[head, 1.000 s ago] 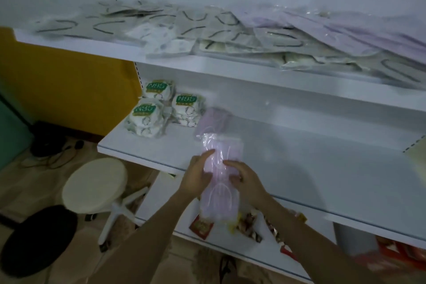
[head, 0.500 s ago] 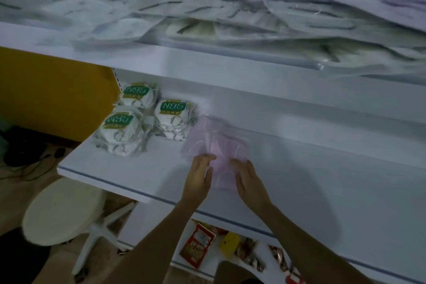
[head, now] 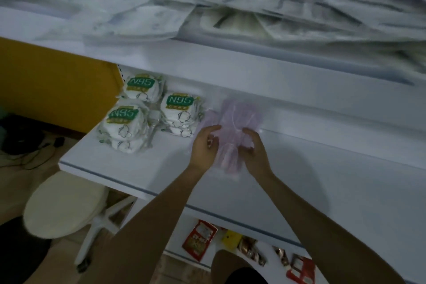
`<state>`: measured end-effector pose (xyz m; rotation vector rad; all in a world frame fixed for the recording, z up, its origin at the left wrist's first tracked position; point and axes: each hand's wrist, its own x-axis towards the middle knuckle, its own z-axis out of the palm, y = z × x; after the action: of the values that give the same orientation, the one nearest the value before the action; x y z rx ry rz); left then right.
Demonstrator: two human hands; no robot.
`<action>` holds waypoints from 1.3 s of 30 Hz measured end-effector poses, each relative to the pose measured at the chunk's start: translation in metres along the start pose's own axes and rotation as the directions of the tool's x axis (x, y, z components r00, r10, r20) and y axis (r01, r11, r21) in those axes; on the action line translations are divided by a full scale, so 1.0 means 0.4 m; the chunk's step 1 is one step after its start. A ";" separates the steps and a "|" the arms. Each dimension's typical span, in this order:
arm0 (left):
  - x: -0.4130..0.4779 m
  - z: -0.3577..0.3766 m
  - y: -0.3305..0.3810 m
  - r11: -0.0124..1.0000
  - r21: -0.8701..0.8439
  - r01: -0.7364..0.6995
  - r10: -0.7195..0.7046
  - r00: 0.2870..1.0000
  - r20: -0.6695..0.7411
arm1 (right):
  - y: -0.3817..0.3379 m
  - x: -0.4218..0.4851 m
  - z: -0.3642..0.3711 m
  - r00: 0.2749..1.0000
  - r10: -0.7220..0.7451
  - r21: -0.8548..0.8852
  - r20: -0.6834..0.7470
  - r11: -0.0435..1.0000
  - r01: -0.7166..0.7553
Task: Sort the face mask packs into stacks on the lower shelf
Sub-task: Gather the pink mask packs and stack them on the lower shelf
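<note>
A pink face mask pack (head: 231, 159) in clear, slippery-looking plastic lies toward the left part of the lower shelf (head: 322, 180), about midway between its front edge and back wall. The left hand (head: 204, 145) and right hand (head: 252, 150) sit close together on either side of it, each with fingers curled onto the wrapper, holding it from both edges. Its far end seems to overlap more pink at the back of the lower shelf, perhaps a second pack, but blur makes that uncertain. At the left end of the lower shelf stand three stacks of white N95 packs (head: 179, 110), just beside the pink one. Above the lower shelf, an upper shelf (head: 207, 60) carries a loose, blurred heap of mask packs (head: 230, 14). Below it are snack packets (head: 199, 238), and a pale round stool (head: 62, 205) stands off its left end. The likely risks: the smooth wrapper could slide askew on release, leaving a crooked stack; the left hand could knock the neighbouring N95 stack; and the pack's near end could slip toward the front edge of the lower shelf.
</note>
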<state>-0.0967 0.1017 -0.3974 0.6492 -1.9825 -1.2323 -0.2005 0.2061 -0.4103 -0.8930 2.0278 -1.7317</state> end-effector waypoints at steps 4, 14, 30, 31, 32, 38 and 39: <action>0.108 -0.027 -0.068 0.974 0.213 0.071 -0.087 0.994 0.068 | -0.017 0.138 0.065 0.970 0.219 0.070 0.108 0.971 -0.227; 0.095 -0.026 -0.239 0.797 0.583 0.160 -0.356 0.903 0.239 | 0.103 0.220 0.145 0.938 0.309 -0.245 0.156 0.932 -0.266; 0.071 -0.052 -0.222 0.820 0.543 0.183 -0.322 0.931 0.172 | 0.090 0.208 0.198 0.876 0.449 -0.486 0.174 0.814 -0.320; 0.070 -0.058 -0.222 0.818 0.544 0.186 -0.316 0.936 0.155 | 0.089 0.205 0.190 0.886 0.434 -0.524 0.163 0.799 -0.295; 0.065 -0.065 -0.221 0.818 0.543 0.192 -0.315 0.938 0.143 | 0.083 0.196 0.176 0.893 0.420 -0.569 0.160 0.779 -0.264; 0.000 -0.134 -0.118 0.830 0.550 0.093 -0.234 0.953 0.193 | -0.003 0.075 0.104 0.882 0.329 -0.652 0.337 0.758 -0.034; -0.014 -0.151 -0.094 0.829 0.554 0.074 -0.231 0.948 0.219 | -0.028 0.048 0.099 0.880 0.306 -0.643 0.362 0.765 -0.001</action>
<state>-0.0445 0.0566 -0.4150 0.9706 -2.5977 -0.8740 -0.1878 0.1627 -0.4050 -1.1357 2.2711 -0.6275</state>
